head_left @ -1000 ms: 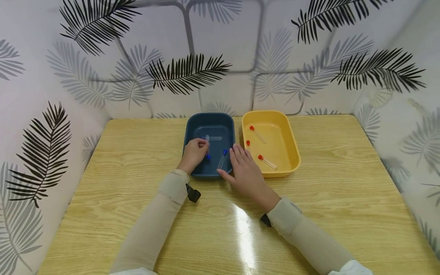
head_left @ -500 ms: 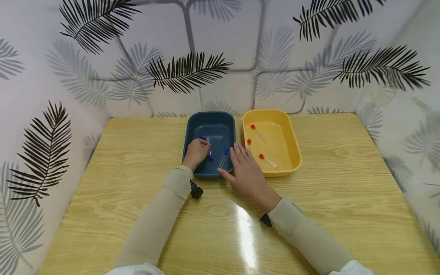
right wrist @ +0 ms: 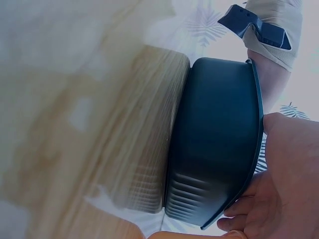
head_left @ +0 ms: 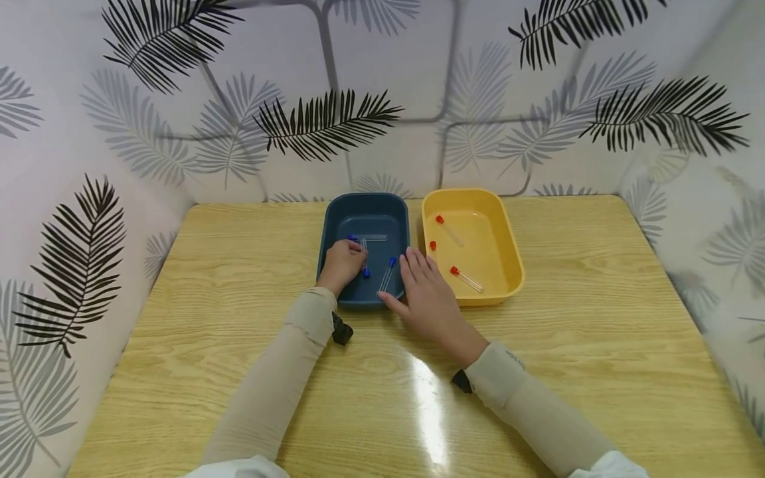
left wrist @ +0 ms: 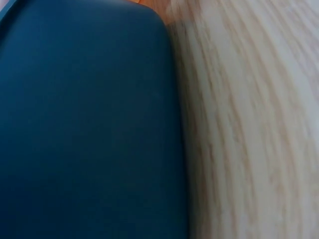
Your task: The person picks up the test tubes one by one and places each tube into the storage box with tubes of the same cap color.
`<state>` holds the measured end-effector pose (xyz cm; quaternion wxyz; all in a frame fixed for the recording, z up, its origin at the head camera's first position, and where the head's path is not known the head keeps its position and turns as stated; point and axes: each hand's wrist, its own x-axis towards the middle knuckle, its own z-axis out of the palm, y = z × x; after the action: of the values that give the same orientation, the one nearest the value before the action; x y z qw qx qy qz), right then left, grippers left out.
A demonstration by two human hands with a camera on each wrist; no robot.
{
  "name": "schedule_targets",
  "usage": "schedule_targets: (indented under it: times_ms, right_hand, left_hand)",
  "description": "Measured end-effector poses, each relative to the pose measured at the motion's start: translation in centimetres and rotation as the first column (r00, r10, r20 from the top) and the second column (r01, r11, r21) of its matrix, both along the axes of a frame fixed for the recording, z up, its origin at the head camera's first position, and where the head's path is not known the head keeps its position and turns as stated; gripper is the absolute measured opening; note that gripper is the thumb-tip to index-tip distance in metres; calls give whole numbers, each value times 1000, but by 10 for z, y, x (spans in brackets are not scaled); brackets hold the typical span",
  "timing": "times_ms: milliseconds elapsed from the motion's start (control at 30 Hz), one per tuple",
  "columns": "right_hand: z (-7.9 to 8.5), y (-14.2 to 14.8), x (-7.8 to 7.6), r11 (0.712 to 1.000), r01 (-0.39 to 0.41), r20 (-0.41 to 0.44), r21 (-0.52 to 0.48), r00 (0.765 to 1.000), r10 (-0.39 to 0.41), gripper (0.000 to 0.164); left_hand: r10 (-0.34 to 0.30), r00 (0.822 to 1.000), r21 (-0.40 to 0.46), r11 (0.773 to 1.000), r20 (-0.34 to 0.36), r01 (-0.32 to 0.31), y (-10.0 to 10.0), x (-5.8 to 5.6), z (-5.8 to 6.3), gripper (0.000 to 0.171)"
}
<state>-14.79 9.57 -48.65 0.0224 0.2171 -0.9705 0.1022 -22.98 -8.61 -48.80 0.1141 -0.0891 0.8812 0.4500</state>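
My left hand [head_left: 342, 265] reaches into the dark blue bin [head_left: 335, 207] and pinches a clear test tube with a blue cap [head_left: 366, 273]; the fingertips partly hide the tube. Just beyond lies another blue-capped test tube [head_left: 373, 238], sideways. A further blue-capped tube [head_left: 387, 274] rests slanted near the bin's right side. My right hand [head_left: 431, 302] rests on that bin's near right corner, fingers straight along the right rim and thumb at the front rim. In the right wrist view, thumb and fingers touch the rim of the blue bin [right wrist: 214, 134]. The left wrist view shows only the bin's outside [left wrist: 89, 124] and tabletop.
A yellow bin [head_left: 505, 245] stands right beside the blue one. Inside it lie red-capped test tubes [head_left: 469, 281], one partly hidden by its wall. Both bins sit toward the back of a wooden table [head_left: 239, 265], before a leaf-patterned backdrop [head_left: 388, 153].
My left hand has shifted slightly right, and the pinched test tube's blue cap has moved a little right with it. The right hand stays in place on the rim.
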Motion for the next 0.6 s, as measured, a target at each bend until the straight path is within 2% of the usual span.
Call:
schedule_targets:
  times_ms: [300,600]
  right_hand:
    - [2,0,0,1000,3,8,6,1000,-3,88]
    - [2,-1,0,1000,3,9,14,1000,-4,87]
  left_hand:
    - [-8,1000,-20,1000,-14,8,2,2,4,27]
    - [-21,1000,-34,999,-21,20,1,2,2,29]
